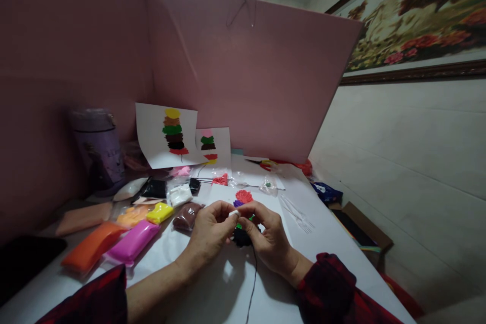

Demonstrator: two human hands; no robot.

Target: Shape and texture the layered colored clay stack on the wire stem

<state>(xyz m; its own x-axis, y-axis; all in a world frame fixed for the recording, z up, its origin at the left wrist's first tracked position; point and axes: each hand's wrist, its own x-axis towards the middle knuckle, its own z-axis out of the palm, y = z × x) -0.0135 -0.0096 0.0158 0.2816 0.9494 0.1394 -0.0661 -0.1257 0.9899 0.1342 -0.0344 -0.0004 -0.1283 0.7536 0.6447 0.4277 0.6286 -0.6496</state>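
Between the fingertips of both hands is a small white piece, pinched above the paper. My left hand holds it from the left with thumb and forefinger. From the right, my right hand closes on the same piece. Beneath the hands lies a white sheet bearing a red patch, a purple one, some green and a black patch, partly hidden by the fingers. A dark string runs from the black patch toward the near edge.
Colored packets, including orange, magenta, yellow and brown, lie at left near a purple cup. Two pictures lean behind. Scissors lie at the back, plastic forks at right.
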